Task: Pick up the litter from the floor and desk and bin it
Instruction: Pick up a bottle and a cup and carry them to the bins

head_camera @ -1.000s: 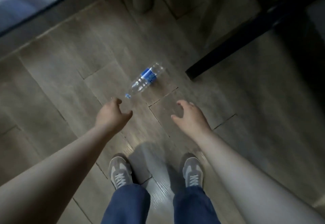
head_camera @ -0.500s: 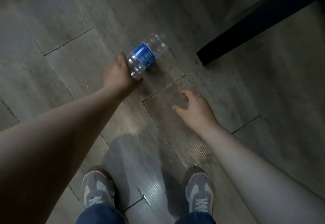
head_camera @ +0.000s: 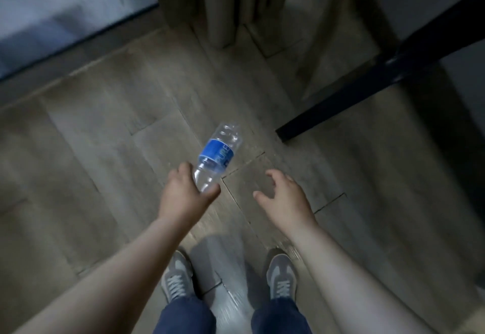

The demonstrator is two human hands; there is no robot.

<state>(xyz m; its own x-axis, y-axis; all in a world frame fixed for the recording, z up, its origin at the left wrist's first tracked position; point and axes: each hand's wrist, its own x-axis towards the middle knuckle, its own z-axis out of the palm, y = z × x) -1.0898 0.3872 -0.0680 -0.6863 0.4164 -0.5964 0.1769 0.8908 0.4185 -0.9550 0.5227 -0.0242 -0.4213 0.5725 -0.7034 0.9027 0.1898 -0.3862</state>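
A clear plastic bottle [head_camera: 219, 151] with a blue label is held above the wooden floor, its base pointing away from me. My left hand [head_camera: 185, 197] grips the bottle at its neck end, fingers curled round it; the cap is hidden in the hand. To the right, my right hand [head_camera: 284, 199] hangs with loosely spread fingers and holds nothing. No bin is in view.
A black table leg [head_camera: 341, 108] slants down to the floor at the right, close to the bottle. Grey curtain folds [head_camera: 223, 5] hang at the top centre. My two grey shoes [head_camera: 178, 278] stand below the hands.
My left hand reached the bottle lying on the floor, closed round its neck and lifted it. The view rose as I straightened up. My right hand stayed empty.
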